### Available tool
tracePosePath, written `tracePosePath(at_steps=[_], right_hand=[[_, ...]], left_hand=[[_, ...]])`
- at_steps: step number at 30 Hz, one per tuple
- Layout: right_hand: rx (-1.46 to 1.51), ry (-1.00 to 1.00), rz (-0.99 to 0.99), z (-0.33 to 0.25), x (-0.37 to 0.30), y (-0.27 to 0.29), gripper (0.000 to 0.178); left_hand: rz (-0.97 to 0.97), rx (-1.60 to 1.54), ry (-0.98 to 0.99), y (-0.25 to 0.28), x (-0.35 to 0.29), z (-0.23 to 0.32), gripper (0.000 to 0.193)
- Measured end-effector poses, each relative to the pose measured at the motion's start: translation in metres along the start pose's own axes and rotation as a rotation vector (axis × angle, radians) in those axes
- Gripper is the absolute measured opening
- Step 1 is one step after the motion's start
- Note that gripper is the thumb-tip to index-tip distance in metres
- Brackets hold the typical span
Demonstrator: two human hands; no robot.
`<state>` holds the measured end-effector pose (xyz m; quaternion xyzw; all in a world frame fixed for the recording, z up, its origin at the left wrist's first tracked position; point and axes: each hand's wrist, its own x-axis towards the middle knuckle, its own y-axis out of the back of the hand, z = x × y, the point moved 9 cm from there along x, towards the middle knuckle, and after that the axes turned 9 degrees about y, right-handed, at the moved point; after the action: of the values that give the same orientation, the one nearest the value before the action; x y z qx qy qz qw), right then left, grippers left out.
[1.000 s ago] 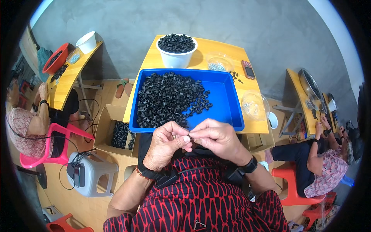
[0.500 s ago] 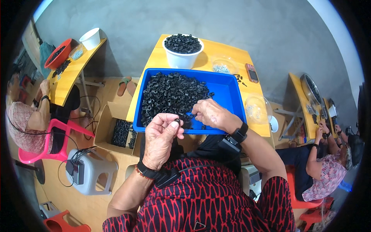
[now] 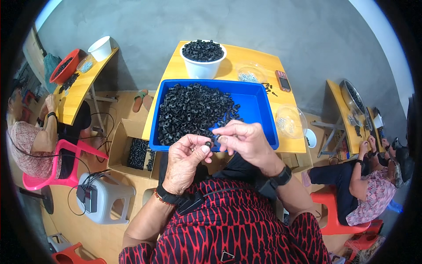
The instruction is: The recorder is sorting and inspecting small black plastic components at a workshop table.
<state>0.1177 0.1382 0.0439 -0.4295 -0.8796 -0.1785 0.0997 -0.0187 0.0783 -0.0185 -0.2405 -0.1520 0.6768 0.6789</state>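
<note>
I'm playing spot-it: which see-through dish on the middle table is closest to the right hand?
The dish right of the blue tray; the other dish sits farther away, behind it.

Left hand (image 3: 184,160): grip pinched on a small dark part (image 3: 208,143), near the front rim of a blue tray (image 3: 257,110). Right hand (image 3: 247,141): just beside, apart from the left; thumb and fingers together at a tiny piece (image 3: 217,137), kind unclear. Tray rests on a yellow worktop (image 3: 172,66); black parts (image 3: 193,110) heaped mostly over its left side. Behind the tray: white bucket (image 3: 203,69), heaped with similar parts. Right of the tray: clear dish (image 3: 299,119); farther back, a phone (image 3: 283,81). Co-workers seated left (image 3: 33,141) and right (image 3: 373,189).
</note>
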Motion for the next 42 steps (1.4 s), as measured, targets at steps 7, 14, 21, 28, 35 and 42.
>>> tracePosePath(at_steps=[7, 14, 21, 28, 35, 42], right_hand=[[-0.101, 0.121, 0.021, -0.010, -0.007, -0.007, 0.023], [-0.247, 0.142, -0.017, -0.010, -0.009, -0.013, 0.025], [-0.425, 0.260, -0.042, -0.024, -0.009, -0.015, 0.027], [-0.427, 0.347, -0.092, -0.033, -0.011, -0.024, 0.029], [-0.360, 0.278, -0.124, -0.031, -0.012, -0.023, 0.033], [-0.416, 0.408, -0.120, -0.042, -0.015, -0.027, 0.033]], left_hand=[[-0.002, 0.066, -0.006, -0.002, -0.002, 0.002, 0.019], [0.025, 0.096, 0.008, -0.002, -0.002, 0.001, 0.017], [0.032, 0.107, 0.012, -0.001, -0.001, 0.000, 0.015], [0.047, 0.095, 0.023, 0.000, -0.002, -0.001, 0.014], [0.019, 0.022, 0.046, -0.002, -0.003, -0.004, 0.013], [0.004, -0.005, 0.067, -0.004, -0.004, -0.002, 0.010]])
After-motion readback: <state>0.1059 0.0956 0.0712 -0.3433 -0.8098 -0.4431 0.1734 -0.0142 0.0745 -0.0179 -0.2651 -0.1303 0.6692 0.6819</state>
